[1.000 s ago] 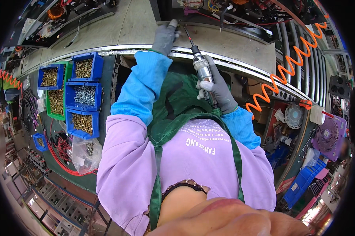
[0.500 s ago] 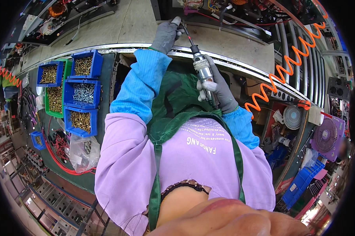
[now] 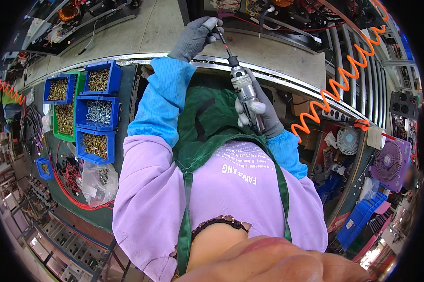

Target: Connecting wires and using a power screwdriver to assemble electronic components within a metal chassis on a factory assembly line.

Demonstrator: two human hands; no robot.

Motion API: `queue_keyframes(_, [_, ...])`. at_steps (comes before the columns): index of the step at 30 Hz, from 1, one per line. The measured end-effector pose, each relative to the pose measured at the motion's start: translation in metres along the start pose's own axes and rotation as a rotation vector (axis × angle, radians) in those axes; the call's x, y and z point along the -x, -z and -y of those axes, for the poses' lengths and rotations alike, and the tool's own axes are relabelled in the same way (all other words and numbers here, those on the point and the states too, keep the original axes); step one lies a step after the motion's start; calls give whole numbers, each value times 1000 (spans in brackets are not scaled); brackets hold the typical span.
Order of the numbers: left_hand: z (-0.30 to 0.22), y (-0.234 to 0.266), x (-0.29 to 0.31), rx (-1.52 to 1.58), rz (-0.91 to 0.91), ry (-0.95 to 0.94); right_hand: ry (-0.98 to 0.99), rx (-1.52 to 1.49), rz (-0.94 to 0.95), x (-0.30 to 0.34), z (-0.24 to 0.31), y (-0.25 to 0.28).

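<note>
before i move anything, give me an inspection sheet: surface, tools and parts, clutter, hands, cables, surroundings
Surface: pale bench top, metal rail along its near edge; dark green side table at left
Tools and parts: power screwdriver, bit pointing away from the person; blue bins and green bin of screws
Clutter: clear plastic bag, red wires on the side table
Hands: gloved left hand at the bit's tip, any screw there too small to tell; gloved right hand around the screwdriver
Cables: orange coiled hose at right; its link to the screwdriver cannot be told
Surroundings: purple fan, white fan at right
</note>
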State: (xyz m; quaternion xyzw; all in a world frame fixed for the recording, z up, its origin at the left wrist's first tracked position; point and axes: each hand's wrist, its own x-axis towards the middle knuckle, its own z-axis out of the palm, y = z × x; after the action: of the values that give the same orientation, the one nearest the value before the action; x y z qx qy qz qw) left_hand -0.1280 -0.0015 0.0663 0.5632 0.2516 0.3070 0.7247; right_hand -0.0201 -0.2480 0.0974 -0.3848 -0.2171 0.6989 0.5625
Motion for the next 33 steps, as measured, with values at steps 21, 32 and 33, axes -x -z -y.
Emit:
queue_keyframes(21, [-31,-55,5,87,-2,-92,103,150,-117,25,18,1])
queue_keyframes(32, [2,-97,-54,343,-383,82,301,3,-105,30,35,3])
queue_keyframes(33, [0,-93,-50,298,-362,81,309,-19,-107,32,35,4])
